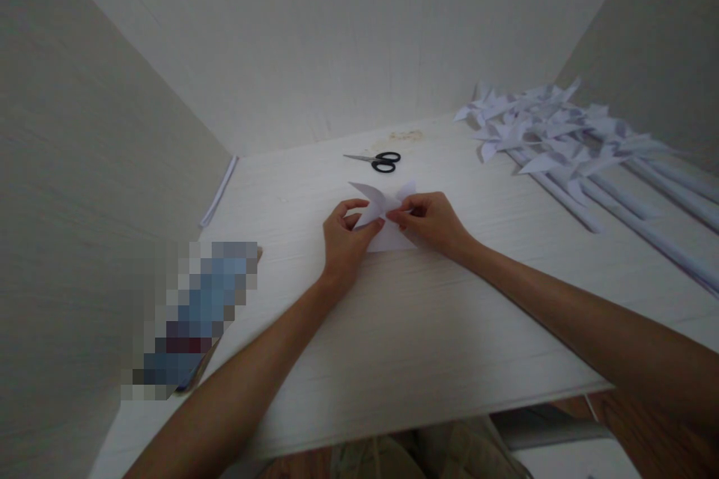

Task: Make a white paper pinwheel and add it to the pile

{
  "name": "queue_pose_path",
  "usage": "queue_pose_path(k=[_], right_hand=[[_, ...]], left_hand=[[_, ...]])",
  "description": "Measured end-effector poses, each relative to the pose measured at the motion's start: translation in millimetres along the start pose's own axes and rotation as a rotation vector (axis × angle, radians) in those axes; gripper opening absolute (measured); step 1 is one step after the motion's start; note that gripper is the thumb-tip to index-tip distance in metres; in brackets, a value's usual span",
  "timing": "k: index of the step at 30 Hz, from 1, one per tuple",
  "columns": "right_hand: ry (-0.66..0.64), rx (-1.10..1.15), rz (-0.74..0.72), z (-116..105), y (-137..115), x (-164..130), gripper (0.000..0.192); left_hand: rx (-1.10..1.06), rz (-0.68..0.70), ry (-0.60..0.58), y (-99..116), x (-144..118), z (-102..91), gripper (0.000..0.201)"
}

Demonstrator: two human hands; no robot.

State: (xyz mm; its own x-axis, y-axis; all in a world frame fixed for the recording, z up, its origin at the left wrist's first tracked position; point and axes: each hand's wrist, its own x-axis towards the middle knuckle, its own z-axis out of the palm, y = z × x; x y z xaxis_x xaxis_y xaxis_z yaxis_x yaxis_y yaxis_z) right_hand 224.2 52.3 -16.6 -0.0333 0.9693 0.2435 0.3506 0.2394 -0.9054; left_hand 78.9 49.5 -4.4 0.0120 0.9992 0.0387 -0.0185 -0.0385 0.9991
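Desk (359, 359), with the scissors (385, 162) as my landmark. Heap of paper pinwheels (553, 123), right of the scissors: petals overlap, so I judge that a brush from the right forearm could crease or tangle them. Pixel-masked item (207, 299), left of the scissors and nearer the wearer; I cannot identify it. It lies close beside the left forearm, so a sideways sweep might nudge it.

Left hand (345, 236), near side of the scissors: thumb and fingers pinch the left part of the paper. Right hand (432, 221), right of it: fingertips pinch near the paper's middle.

Folded paper (392, 239), just on the scissors' near side, between both hands. Main risk, as I read it: uneven pinch pressure lets a curled flap spring loose; too hard a pull tears the centre. Reaching forward could also knock the scissors.
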Motion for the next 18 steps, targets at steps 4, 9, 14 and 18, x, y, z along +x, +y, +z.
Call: queue_pose_path(k=[4, 9, 14, 18], right_hand=[[0.004, 0.002, -0.004, 0.3, 0.7, -0.2, 0.025], [0.033, 0.008, 0.004, 1.9, -0.2, -0.7, 0.026], [0.109, 0.053, -0.014, 3.1, -0.9, -1.1, 0.020], [0.114, 0.131, -0.049, 2.2, -1.2, -2.5, 0.024]], left_hand=[[0.030, 0.020, 0.002, -0.9, 0.1, -0.2, 0.035], [0.028, 0.015, -0.010, 0.1, -0.3, -0.2, 0.035], [0.050, 0.027, -0.025, 0.5, -0.8, -0.5, 0.035], [0.038, 0.022, -0.041, -1.2, -0.5, -0.2, 0.035]])
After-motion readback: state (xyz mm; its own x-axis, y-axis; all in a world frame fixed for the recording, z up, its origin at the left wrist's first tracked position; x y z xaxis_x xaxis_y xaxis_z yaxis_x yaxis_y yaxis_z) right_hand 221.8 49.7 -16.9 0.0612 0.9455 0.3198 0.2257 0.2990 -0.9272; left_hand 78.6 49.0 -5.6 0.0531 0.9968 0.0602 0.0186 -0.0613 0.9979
